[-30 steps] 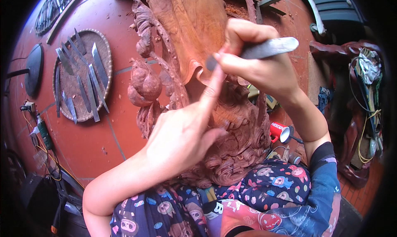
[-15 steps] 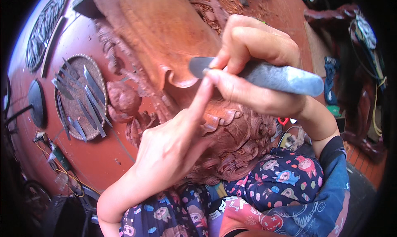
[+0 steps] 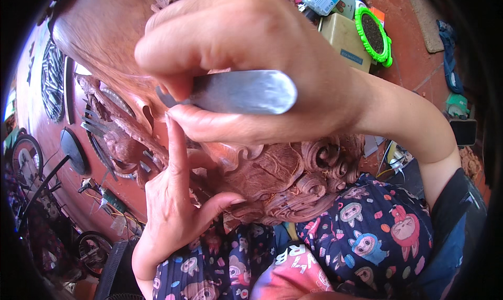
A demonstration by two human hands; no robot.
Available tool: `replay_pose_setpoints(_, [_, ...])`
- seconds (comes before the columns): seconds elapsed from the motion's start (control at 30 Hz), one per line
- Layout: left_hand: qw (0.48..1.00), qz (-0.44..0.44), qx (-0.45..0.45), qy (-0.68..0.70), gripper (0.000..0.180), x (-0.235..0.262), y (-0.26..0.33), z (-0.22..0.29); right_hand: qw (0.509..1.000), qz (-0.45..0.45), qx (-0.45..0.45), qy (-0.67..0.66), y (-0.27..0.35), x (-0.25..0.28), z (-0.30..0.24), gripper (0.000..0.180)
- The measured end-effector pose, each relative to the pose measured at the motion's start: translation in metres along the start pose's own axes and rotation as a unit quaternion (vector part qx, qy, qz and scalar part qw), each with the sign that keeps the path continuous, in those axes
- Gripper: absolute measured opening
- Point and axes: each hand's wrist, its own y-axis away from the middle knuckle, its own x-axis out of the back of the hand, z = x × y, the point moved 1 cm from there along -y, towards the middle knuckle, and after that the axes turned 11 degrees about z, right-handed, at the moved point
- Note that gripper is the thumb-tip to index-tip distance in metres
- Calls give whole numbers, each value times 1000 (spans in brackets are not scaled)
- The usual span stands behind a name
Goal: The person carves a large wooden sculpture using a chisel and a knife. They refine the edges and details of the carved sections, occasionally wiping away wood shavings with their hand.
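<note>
My right hand point(image 3: 262, 43) is closed around a carving chisel point(image 3: 243, 93) with a grey-blue handle. Its dark blade points left, mostly covered by my fingers, against a reddish-brown wood carving point(image 3: 267, 177). The carving has a smooth panel at the far left and deep scrolls and curls close to my lap. My left hand point(image 3: 175, 203) is open on the carving's near left part. Its index finger stretches up to the right thumb near the blade, and its own thumb is spread to the right.
Behind the carving's left edge, a round tray point(image 3: 93, 147) with several metal chisels point(image 3: 93, 122) is partly hidden. A black disc-shaped thing point(image 3: 74, 151) and a power strip with cables point(image 3: 112, 199) lie left. At far right are a beige box point(image 3: 338, 33) and a green-rimmed round container point(image 3: 374, 35).
My right hand and the chisel have moved left across the carving and look larger. My left hand has shifted left and its thumb is now spread. The view has swung to the right.
</note>
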Motion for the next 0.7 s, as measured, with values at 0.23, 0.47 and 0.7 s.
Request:
replay_pose_setpoints(0.23, [999, 9, 33, 1, 105, 3, 4, 1, 988, -101, -105, -51, -5, -22, 7, 7])
replay_pose_setpoints(0.47, [1000, 18, 9, -20, 99, 2, 2, -2, 983, -137, -123, -17, -15, -17, 1, 15])
replay_pose_setpoints(0.7, [1000, 29, -6, -6, 97, 1, -1, -3, 972, -185, -144, -26, -16, -14, 4, 11])
